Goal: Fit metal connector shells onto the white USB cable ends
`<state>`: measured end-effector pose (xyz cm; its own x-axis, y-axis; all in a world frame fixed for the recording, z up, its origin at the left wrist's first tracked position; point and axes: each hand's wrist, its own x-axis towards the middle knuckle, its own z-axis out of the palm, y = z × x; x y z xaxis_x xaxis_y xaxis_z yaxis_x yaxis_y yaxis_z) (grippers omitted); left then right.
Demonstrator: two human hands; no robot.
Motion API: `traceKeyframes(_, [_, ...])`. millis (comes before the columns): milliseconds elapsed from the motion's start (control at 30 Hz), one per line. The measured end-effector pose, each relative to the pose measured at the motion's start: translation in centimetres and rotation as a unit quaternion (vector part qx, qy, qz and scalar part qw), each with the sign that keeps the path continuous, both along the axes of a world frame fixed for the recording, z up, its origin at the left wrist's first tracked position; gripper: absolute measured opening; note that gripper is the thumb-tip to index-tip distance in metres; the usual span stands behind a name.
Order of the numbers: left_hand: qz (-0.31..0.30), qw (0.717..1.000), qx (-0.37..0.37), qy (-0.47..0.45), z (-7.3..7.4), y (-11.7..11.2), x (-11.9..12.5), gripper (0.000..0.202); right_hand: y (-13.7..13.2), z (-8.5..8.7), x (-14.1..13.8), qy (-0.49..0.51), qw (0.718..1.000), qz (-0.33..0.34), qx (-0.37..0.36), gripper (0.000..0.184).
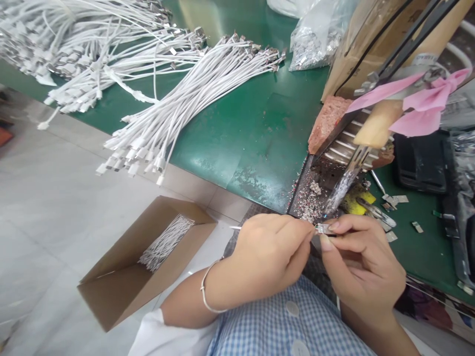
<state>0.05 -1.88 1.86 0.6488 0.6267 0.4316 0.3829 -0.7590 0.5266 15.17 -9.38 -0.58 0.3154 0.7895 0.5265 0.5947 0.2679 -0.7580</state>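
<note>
My left hand [272, 252] is closed in a pinch around a white cable [235, 228]; a short length of it sticks out to the left, the rest is hidden by the fingers. Between the thumb and fingers of my right hand [365, 267] is a small silver metal connector [324, 229]. The fingertips of both hands almost meet there, at the front edge of the green table. Whether the wire ends touch the connector is too small to tell. Just beyond my hands, a soldering iron [343, 185] with a wooden handle hangs tip down, tied with pink ribbon.
Bundles of white cables [185, 99] lie across the green table [256, 133]. A cardboard box [111, 291] with more cables stands low on the left. Beyond the iron are a brick piece [328, 123] and a bag of metal parts [319, 42]. Solder crumbs [309, 198] and tweezers [378, 215] lie nearby.
</note>
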Motion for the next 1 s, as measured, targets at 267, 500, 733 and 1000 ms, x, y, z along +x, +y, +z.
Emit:
traceKeyframes(267, [0.006,1.000,-0.009,0.024,0.14,0.39,0.25,0.018,0.43,0.02,0.04,0.033,0.999,0.005,-0.006,0.015])
traceKeyframes(500, [0.008,1.000,-0.004,0.001,0.27,0.59,0.26,0.014,0.72,0.11,0.13,0.048,0.999,0.010,-0.010,0.018])
traceKeyframes(733, [0.003,1.000,0.006,0.009,0.09,0.85,0.18,0.011,0.93,0.25,0.27,0.037,0.999,0.020,-0.001,0.019])
traceKeyframes(1000, [-0.003,1.000,0.008,0.017,0.21,0.71,0.22,0.013,0.72,0.17,0.75,0.024,0.999,0.032,-0.001,0.019])
